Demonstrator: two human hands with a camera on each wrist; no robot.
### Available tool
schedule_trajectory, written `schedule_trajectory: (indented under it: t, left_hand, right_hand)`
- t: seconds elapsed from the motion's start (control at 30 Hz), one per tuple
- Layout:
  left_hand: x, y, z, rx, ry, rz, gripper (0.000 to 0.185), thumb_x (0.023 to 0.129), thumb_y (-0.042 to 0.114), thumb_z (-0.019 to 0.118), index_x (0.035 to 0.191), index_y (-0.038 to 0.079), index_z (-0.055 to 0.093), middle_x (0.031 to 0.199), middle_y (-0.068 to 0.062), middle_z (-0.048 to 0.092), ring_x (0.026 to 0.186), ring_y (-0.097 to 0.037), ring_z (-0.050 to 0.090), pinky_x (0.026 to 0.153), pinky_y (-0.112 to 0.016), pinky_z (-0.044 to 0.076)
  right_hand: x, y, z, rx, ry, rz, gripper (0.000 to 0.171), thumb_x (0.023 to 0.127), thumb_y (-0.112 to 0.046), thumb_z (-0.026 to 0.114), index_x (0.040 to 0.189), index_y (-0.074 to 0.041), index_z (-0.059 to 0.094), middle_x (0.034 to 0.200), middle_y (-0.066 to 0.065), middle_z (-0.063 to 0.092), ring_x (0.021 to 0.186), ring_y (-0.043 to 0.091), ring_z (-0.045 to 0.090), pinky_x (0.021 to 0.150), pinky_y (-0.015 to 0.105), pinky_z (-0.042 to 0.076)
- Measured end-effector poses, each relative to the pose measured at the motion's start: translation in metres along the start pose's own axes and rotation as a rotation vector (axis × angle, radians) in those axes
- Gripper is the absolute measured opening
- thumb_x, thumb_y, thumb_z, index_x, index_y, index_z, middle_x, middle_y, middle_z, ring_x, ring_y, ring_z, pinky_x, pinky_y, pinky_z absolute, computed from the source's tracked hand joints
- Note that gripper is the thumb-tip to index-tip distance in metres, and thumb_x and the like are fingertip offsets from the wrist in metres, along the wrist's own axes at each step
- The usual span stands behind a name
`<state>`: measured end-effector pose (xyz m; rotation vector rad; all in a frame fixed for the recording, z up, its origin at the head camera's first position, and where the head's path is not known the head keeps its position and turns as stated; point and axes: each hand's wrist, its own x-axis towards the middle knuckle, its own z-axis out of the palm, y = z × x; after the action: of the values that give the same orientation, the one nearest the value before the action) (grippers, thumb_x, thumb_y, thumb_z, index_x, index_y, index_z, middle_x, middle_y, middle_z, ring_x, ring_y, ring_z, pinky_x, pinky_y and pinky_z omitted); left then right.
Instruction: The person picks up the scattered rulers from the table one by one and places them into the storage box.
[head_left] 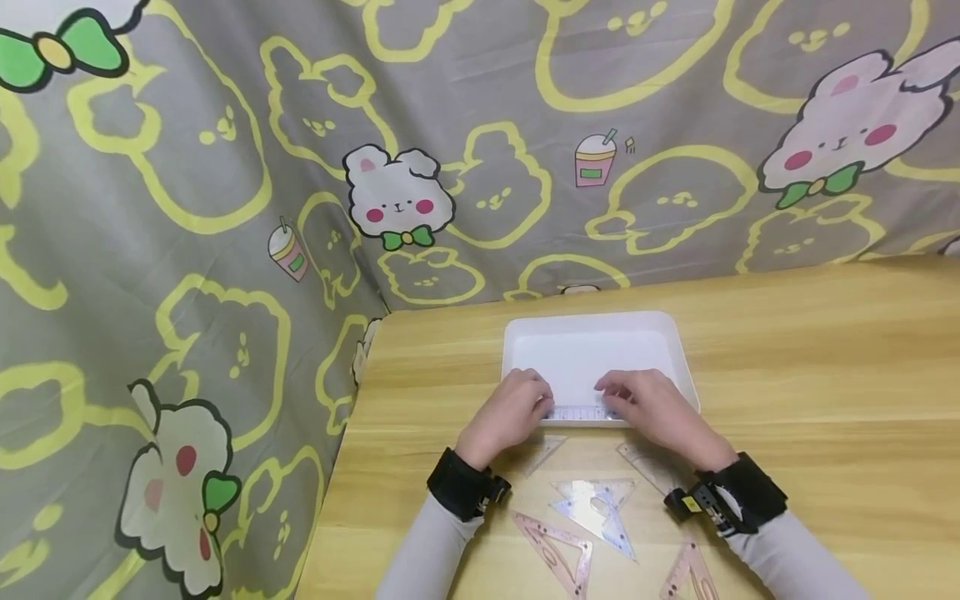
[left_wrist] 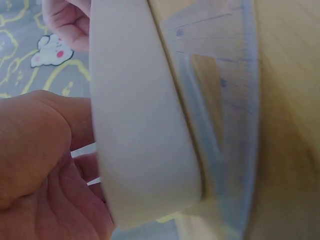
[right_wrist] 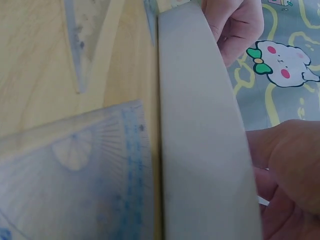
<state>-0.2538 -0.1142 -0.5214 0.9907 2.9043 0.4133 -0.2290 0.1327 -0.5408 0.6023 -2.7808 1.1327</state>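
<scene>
While the head view shows both hands over the white tray [head_left: 592, 323] on the wooden table [head_left: 810, 358], each wrist view has the tray's outer wall hiding the fingertips. One clear ruler [head_left: 577, 412] lies inside the tray along its near wall, spanning from hand to hand. The left hand [head_left: 512, 408] appears to hold its left end in bent fingers; the right hand [head_left: 656, 404] curves over the other end, though I cannot tell whether it pinches. I count five set squares in front of the tray: two pink [head_left: 555, 550] [head_left: 688, 571], one bluish [head_left: 600, 508], two clear [head_left: 543, 454] [head_left: 648, 462]. Only the right wrist view brings out fanned lines and a blue scale [right_wrist: 132, 165] on the nearest one.
</scene>
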Motion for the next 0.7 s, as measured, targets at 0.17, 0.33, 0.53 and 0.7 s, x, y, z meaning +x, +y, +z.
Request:
schedule_trajectory:
  t: [0.17,0.33,0.53,0.7]
  left_hand:
    - [-0.006,0.015,-0.014,-0.005,0.012,0.056,0.013,0.102,0.023,0.069,0.109,0.012,0.073,0.103,0.0,0.069,0.096,-0.016,0.06,0.088,-0.026,0.051]
    - [-0.012,0.047,-0.023,-0.122,-0.05,0.239,0.016,0.102,0.025,0.07,0.111,0.012,0.072,0.105,0.002,0.07,0.097,-0.006,0.063,0.089,-0.017,0.049]
    - [-0.018,0.076,-0.006,-0.021,-0.233,0.282,0.039,0.093,0.047,0.079,0.115,0.016,0.071,0.102,0.008,0.062,0.087,0.0,0.052,0.079,-0.011,0.042]
    - [-0.026,0.087,0.004,0.132,-0.382,0.221,0.071,0.07,0.067,0.089,0.115,0.021,0.06,0.097,0.01,0.047,0.087,-0.005,0.044,0.073,-0.014,0.036]
  right_hand:
    - [-0.001,-0.011,-0.01,-0.041,0.016,-0.009,0.019,0.094,-0.002,0.073,0.112,-0.003,0.075,0.089,0.004,0.075,0.082,0.02,0.069,0.075,0.042,0.056]
    - [-0.003,-0.025,-0.025,-0.089,0.012,-0.063,0.017,0.094,0.001,0.07,0.11,-0.002,0.075,0.095,0.009,0.077,0.081,0.02,0.068,0.076,0.045,0.058]
    - [-0.013,-0.038,-0.043,-0.103,-0.109,-0.098,0.014,0.092,0.004,0.068,0.098,-0.005,0.075,0.088,0.001,0.073,0.075,0.01,0.06,0.072,0.036,0.055]
    - [-0.026,-0.047,-0.047,-0.054,-0.289,-0.125,0.013,0.087,-0.001,0.075,0.086,-0.013,0.07,0.078,-0.01,0.063,0.071,0.005,0.054,0.064,0.027,0.05]
